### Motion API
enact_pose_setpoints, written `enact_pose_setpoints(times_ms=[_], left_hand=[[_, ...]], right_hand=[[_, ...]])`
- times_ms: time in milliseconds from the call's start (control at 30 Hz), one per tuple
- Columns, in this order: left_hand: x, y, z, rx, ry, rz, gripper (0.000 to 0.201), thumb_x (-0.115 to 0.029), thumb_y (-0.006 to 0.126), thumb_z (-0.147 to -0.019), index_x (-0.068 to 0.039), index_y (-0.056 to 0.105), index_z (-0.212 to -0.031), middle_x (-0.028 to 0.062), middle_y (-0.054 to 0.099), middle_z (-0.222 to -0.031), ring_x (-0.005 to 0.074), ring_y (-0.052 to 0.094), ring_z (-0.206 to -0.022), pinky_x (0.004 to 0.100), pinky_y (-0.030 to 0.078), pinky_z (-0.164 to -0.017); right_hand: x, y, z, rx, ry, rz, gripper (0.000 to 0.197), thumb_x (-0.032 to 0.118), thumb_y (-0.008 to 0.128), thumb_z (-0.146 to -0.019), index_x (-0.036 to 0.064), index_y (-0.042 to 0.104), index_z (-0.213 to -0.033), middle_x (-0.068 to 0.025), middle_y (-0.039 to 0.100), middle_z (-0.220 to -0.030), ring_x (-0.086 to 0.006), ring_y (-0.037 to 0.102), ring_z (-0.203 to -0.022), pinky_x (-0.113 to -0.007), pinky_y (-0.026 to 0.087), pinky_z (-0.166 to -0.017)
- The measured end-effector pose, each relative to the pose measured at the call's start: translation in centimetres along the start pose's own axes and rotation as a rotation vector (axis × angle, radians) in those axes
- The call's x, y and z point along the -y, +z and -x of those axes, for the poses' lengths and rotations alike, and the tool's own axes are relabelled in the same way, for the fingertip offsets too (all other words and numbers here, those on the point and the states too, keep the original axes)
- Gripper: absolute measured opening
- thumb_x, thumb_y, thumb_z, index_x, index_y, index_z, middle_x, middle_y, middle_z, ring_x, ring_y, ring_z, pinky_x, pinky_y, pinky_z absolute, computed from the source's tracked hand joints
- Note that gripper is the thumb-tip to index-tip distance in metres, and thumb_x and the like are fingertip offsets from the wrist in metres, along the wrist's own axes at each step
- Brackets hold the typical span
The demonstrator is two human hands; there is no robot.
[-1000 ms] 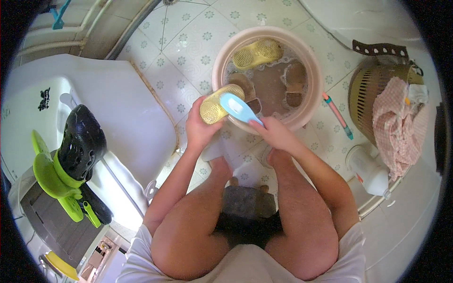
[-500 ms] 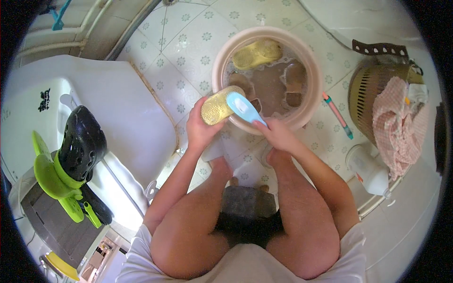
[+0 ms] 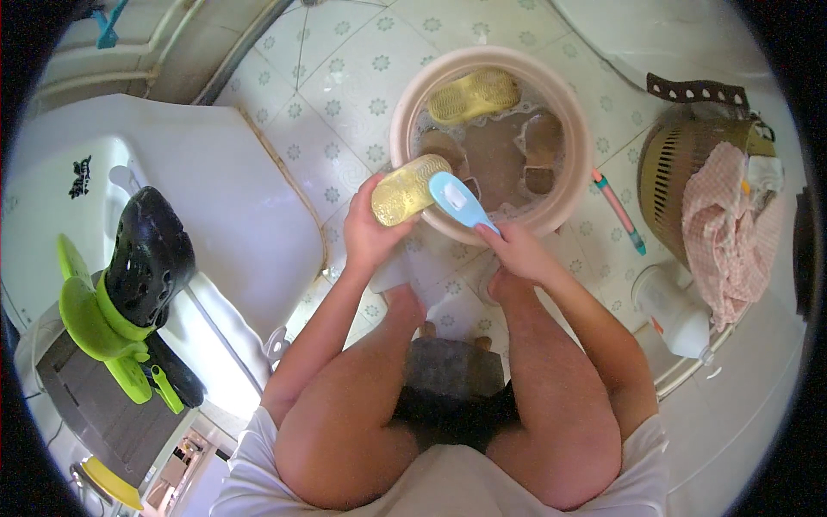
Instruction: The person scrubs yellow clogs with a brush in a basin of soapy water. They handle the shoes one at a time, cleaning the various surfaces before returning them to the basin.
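While the left hand (image 3: pixel 369 231) grips the yellow shoe (image 3: pixel 401 196) above the near-left rim of the basin (image 3: pixel 402 129) and the right hand (image 3: pixel 519 253) clasps the blue brush (image 3: pixel 457 200), the shoe (presumably light, flexible, slippery) seems best held by its sides.

Flowered tile floor (image 3: pixel 345 129), pink basin (image 3: pixel 582 129) on it, slim stick (image 3: pixel 617 209) beside

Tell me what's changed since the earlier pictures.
The right hand has drawn the light-blue brush rightward and slightly toward the person, so it covers less of the yellow shoe. Nothing was taken up or let go. The left hand still grips that shoe; the pink basin stayed put.
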State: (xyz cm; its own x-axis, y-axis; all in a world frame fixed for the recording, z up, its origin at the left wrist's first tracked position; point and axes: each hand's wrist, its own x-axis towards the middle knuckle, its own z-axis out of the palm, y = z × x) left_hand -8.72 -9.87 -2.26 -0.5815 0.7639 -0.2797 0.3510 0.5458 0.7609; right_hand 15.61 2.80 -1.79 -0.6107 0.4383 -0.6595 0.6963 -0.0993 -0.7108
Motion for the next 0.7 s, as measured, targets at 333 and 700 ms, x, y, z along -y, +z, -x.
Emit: enact_pose_setpoints(times_ms=[333, 700], left_hand=[[0.4, 0.3, 0.0, -0.019, 0.037, 0.005, 0.083, -0.027, 0.091, -0.066, -0.010, 0.053, -0.138, 0.0161, 0.064, -0.128, 0.0326, 0.063, -0.119, 0.0414, 0.051, -0.101], [-0.2, 0.3, 0.1, 0.011, 0.018, -0.025, 0.084, -0.029, 0.091, -0.067, -0.010, 0.052, -0.139, 0.0162, 0.062, -0.131, 0.0329, 0.061, -0.121, 0.0418, 0.049, -0.103]], right_hand=[[5.1, -0.9, -5.1, 0.019, -0.022, 0.033, 0.066, 0.055, 0.049, -0.102, -0.0077, 0.071, -0.103, -0.0259, 0.071, -0.086, -0.0390, 0.071, -0.085, -0.045, 0.052, -0.081], [5.3, -1.6, -4.7, 0.029, 0.037, -0.032, 0.057, 0.047, 0.054, -0.103, -0.0073, 0.069, -0.100, -0.0075, 0.061, -0.073, -0.0163, 0.057, -0.071, -0.038, 0.047, -0.067]])
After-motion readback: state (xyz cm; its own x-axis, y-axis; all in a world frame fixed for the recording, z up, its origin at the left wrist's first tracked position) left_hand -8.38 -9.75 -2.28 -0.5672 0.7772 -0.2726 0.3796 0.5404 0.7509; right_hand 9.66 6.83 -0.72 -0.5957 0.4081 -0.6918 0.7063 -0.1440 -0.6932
